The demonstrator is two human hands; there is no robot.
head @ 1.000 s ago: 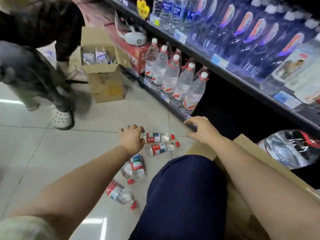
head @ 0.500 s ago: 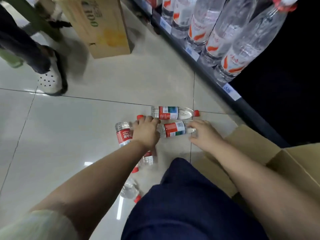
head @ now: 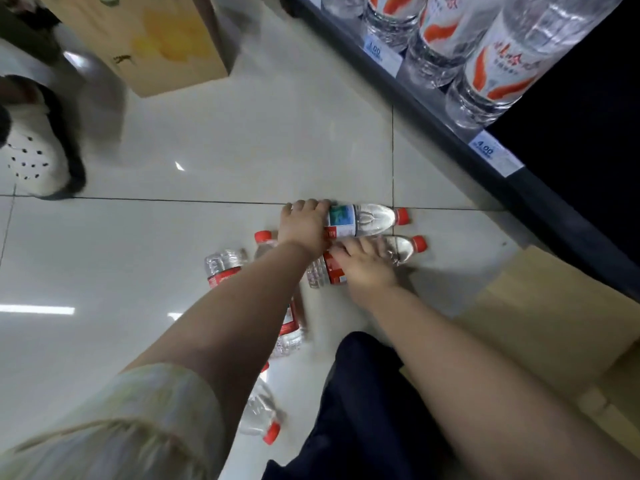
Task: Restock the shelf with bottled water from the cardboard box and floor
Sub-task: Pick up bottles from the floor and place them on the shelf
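Note:
Several small water bottles with red caps and red labels lie on the tiled floor. My left hand (head: 304, 225) grips the far bottle (head: 367, 220) around its base end. My right hand (head: 363, 266) grips the bottle just nearer to me (head: 401, 249) over its label; its cap points right. Other bottles lie to the left (head: 223, 266), under my left forearm (head: 289, 336), and near my knee (head: 259, 414). The bottom shelf (head: 460, 133) runs along the right with big water bottles (head: 491, 67) standing on it. An open cardboard box (head: 554, 313) sits at my right.
A second cardboard box (head: 156, 39) stands on the floor at the upper left. Another person's foot in a white perforated clog (head: 34, 161) is at the far left. My dark trouser knee (head: 363, 410) is at the bottom centre. White price tags (head: 495, 154) line the shelf edge.
My left hand has shifted from the nearer bottle to the far one and closed round it. My right hand has slid onto the nearer bottle and gripped it. The camera has moved closer to the floor.

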